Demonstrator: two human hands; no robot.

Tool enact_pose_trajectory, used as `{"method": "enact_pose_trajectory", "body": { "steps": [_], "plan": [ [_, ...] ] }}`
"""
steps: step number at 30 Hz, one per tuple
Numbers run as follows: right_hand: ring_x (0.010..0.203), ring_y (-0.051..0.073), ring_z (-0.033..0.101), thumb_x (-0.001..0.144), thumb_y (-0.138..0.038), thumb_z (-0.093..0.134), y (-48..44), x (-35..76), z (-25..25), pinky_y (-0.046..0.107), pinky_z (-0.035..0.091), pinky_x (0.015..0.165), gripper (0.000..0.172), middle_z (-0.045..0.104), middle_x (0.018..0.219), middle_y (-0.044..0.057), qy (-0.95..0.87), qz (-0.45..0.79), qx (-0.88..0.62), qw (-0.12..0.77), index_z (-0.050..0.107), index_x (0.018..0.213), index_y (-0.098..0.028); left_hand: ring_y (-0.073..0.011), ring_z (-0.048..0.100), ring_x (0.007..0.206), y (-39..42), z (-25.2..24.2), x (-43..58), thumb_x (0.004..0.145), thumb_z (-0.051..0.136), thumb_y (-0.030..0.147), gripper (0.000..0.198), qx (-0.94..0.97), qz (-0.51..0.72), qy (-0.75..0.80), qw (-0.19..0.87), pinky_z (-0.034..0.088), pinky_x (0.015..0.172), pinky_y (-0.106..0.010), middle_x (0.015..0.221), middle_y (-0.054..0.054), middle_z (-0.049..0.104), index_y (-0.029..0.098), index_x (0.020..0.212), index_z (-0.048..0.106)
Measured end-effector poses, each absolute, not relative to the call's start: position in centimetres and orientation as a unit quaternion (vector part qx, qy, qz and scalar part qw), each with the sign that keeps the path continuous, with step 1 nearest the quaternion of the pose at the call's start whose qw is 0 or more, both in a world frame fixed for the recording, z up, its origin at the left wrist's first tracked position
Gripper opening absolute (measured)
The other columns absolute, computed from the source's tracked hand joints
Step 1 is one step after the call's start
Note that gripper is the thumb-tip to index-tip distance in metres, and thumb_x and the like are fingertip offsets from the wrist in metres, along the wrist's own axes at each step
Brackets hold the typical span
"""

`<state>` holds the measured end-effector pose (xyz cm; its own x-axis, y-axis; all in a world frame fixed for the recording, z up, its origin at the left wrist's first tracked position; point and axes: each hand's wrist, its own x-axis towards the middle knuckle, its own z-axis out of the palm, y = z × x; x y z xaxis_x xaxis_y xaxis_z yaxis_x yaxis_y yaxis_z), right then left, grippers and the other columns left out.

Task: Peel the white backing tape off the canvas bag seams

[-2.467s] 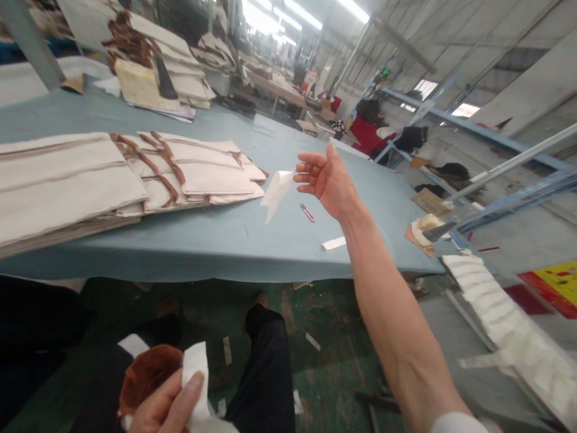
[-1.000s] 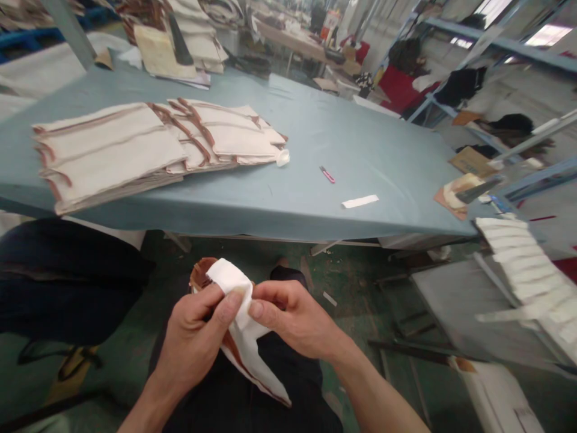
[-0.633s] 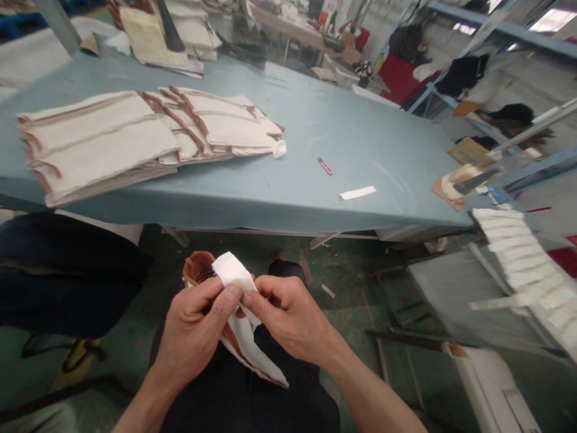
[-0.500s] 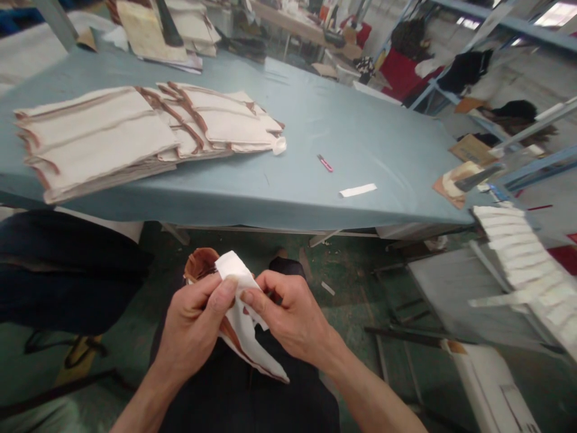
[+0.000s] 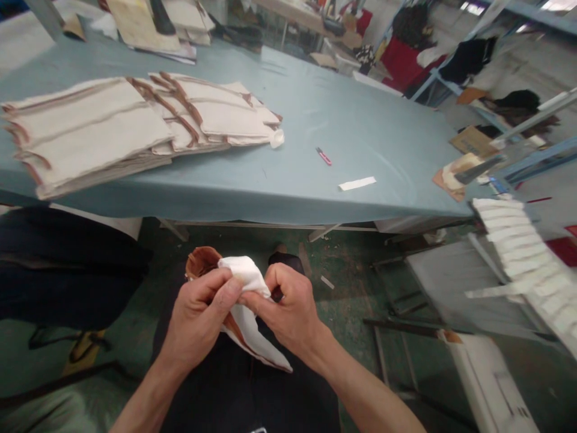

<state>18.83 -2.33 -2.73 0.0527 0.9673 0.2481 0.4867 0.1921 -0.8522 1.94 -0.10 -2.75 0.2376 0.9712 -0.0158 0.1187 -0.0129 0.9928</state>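
Above my lap, both hands pinch a white and brown fabric piece point(image 5: 258, 344), whose pointed end hangs down to the right. A white cloth strip point(image 5: 247, 272) lies over its upper part, between my fingers. My left hand point(image 5: 201, 319) is closed on the left side, thumb pressed on the white cloth. My right hand point(image 5: 291, 307) is closed at the strip's right edge, with thumb and bent forefinger together. A brown gathered opening point(image 5: 202, 261) of the piece shows behind my left fingers. What lies under the fingertips is hidden.
On the blue-covered table point(image 5: 306, 198) lie stacked white fabric pieces with brown edges point(image 5: 99, 129), small pink-handled thread snips point(image 5: 323, 156) and a white strip point(image 5: 357, 183). Pleated white fabric point(image 5: 514, 240) stands at the right, above a white sewing machine point(image 5: 491, 379). Dark cloth point(image 5: 67, 264) hangs at the left.
The white strip has been folded over at its right side, and my right hand has turned slightly upward with it. My left hand keeps its pinch. The view has shifted a little.
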Motion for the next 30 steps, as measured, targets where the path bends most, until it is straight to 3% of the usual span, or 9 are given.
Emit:
{"method": "enact_pose_trajectory", "body": {
  "steps": [3,6,12,17,25,30],
  "plan": [
    [0.056,0.009,0.038,0.092,-0.035,0.077,-2.2,19.1,-3.4,0.027,0.026,0.056,0.049,0.043,0.059,-0.008,-0.667,0.202,-0.564,0.444,0.039,0.063,-0.022,-0.0120,0.053,0.054,-0.1,-3.4,2.1,0.095,0.067,0.045,0.039,0.557,0.376,0.464,0.578,0.040,0.049,-0.020,0.064,-0.001,0.062,0.015,0.070,0.070],
    [0.058,0.010,0.041,0.092,-0.032,0.074,-2.0,19.4,-3.4,0.028,0.028,0.058,0.045,0.044,0.061,-0.007,-0.682,0.214,-0.553,0.427,0.040,0.064,-0.023,-0.0131,0.055,0.055,-0.2,-3.8,2.3,0.092,0.069,0.050,0.041,0.530,0.361,0.465,0.610,0.043,0.050,-0.020,0.066,-0.002,0.065,0.014,0.075,0.072],
    [0.067,0.012,0.052,0.087,-0.044,0.077,-1.8,20.3,-1.7,0.025,0.041,0.064,0.030,0.059,0.073,-0.005,-0.609,0.489,-0.517,0.351,0.059,0.079,-0.021,-0.0138,0.055,0.055,0.0,-3.1,2.2,0.091,0.070,0.053,0.041,0.521,0.361,0.481,0.606,0.045,0.050,-0.021,0.064,-0.002,0.065,0.014,0.076,0.070],
    [0.058,0.011,0.042,0.096,-0.068,0.060,-1.8,20.5,-1.5,0.024,0.034,0.055,0.051,0.049,0.065,-0.005,-0.516,0.593,-0.501,0.363,0.055,0.078,-0.021,-0.0130,0.052,0.052,0.0,-3.1,1.9,0.092,0.066,0.052,0.042,0.552,0.347,0.489,0.580,0.040,0.048,-0.020,0.060,0.000,0.062,0.016,0.071,0.065],
    [0.057,0.009,0.034,0.090,-0.071,0.070,-1.8,20.2,-3.0,0.024,0.029,0.053,0.056,0.043,0.063,-0.007,-0.476,0.588,-0.507,0.413,0.053,0.074,-0.021,-0.0111,0.043,0.050,-0.2,-4.0,1.7,0.097,0.059,0.055,0.048,0.548,0.352,0.506,0.566,0.034,0.047,-0.021,0.056,0.003,0.051,0.018,0.065,0.055],
    [0.058,0.010,0.039,0.088,-0.073,0.070,-1.9,19.8,-3.6,0.025,0.032,0.054,0.056,0.048,0.065,-0.006,-0.462,0.573,-0.518,0.436,0.053,0.075,-0.021,-0.0110,0.045,0.049,-0.9,-4.5,2.1,0.094,0.063,0.062,0.049,0.510,0.343,0.483,0.624,0.034,0.046,-0.021,0.058,0.004,0.052,0.020,0.071,0.054]
  ]
}}
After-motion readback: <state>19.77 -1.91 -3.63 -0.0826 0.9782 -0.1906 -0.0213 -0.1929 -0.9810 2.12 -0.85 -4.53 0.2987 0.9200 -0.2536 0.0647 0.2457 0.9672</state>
